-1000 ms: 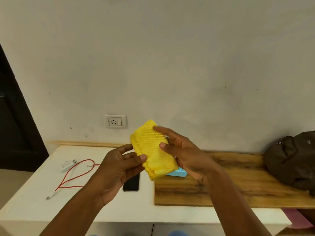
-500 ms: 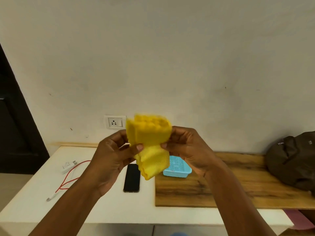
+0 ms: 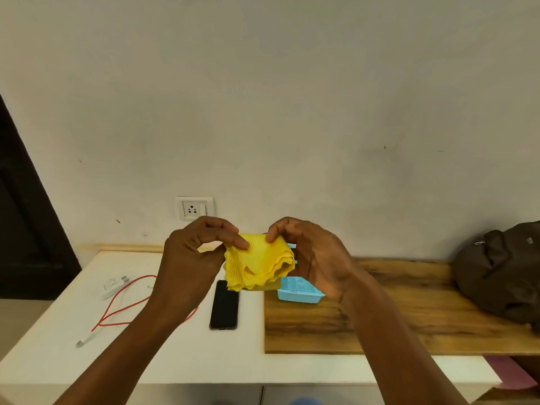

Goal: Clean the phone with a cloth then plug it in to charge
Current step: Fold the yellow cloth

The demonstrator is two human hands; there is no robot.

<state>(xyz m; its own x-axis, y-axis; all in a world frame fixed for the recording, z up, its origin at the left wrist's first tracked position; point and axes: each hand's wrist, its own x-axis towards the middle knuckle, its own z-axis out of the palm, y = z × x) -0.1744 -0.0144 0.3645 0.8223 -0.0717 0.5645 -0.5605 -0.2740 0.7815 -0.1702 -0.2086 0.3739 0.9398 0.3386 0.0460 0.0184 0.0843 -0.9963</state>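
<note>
The yellow cloth point(image 3: 258, 263) is ribbed knit, matt. The phone point(image 3: 224, 305) has a glossy black glass face. The bench point(image 3: 175, 355) is smooth white; the board point(image 3: 409, 317) on it is grained wood.

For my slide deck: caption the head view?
Both hands hold a folded yellow cloth above the phone lying on the table.

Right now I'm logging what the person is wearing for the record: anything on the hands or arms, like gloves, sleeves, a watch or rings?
Nothing worn is visible. The left hand and right hand are bare, with no gloves, and I see no rings. Both forearms are uncovered down to the frame's bottom edge, with no sleeves, watch or bands in view.
</note>
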